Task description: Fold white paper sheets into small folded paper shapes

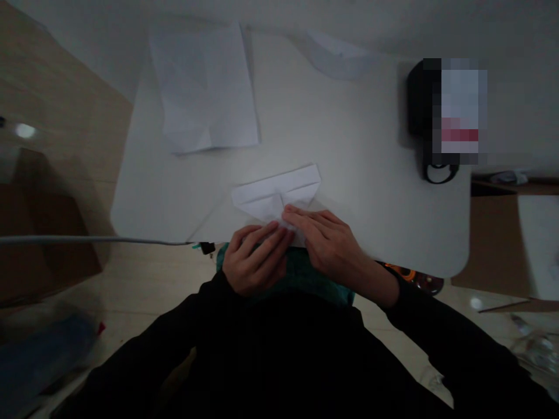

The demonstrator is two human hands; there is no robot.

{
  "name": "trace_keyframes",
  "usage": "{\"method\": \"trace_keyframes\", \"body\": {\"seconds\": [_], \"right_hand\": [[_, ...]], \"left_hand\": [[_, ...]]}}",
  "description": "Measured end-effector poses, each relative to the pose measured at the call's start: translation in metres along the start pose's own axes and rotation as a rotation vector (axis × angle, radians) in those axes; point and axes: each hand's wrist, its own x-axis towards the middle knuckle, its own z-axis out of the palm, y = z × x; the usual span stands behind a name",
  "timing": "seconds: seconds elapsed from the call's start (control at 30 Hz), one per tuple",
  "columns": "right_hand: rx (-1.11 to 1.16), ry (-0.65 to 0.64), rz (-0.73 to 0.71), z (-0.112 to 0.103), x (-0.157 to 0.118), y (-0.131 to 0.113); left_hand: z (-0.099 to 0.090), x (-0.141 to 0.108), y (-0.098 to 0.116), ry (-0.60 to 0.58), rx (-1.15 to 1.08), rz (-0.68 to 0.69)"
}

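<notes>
A folded sheet of white paper [279,189] lies near the front edge of the white table. Its far side has a straight folded band, and its near side narrows toward me. My left hand [257,253] is closed over the near end, its fingertips pressing the paper at the table edge. Fingers together, my right hand [325,235] bears down on the same end, with the fingertips at the central crease. Both hands touch each other or nearly so, and they hide the near tip of the paper.
Creased white sheets [205,87] rest at the back left of the table [349,145]. A curved piece of paper [340,55] lies at the back. At the right stands a black object [419,99], partly pixelated. Cardboard boxes [43,233] and a cable [96,239] are at the left.
</notes>
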Motion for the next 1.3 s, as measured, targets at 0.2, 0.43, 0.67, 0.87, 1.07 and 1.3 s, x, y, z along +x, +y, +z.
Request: {"method": "trace_keyframes", "body": {"seconds": [0.2,0.43,0.67,0.87,1.07,1.3], "right_hand": [[-0.076,0.013,-0.042,0.003,0.0,-0.001],[-0.097,-0.053,-0.058,0.003,-0.003,0.0],[-0.294,-0.073,-0.049,0.01,-0.001,-0.028],[-0.309,-0.102,0.154,-0.005,0.019,-0.028],[-0.117,-0.26,-0.083,-0.052,0.03,0.049],[-0.264,-0.373,-0.113,-0.054,0.028,0.049]], "left_hand": [[-0.002,-0.002,-0.003,-0.009,0.054,0.004],[-0.013,0.005,-0.026,-0.131,0.123,-0.202],[-0.027,0.036,-0.014,-0.085,0.146,-0.375],[-0.011,0.028,0.008,-0.094,0.093,-0.165],[-0.01,0.033,-0.006,-0.222,0.106,-0.144],[-0.007,0.049,-0.004,-0.175,0.119,-0.179]]}}
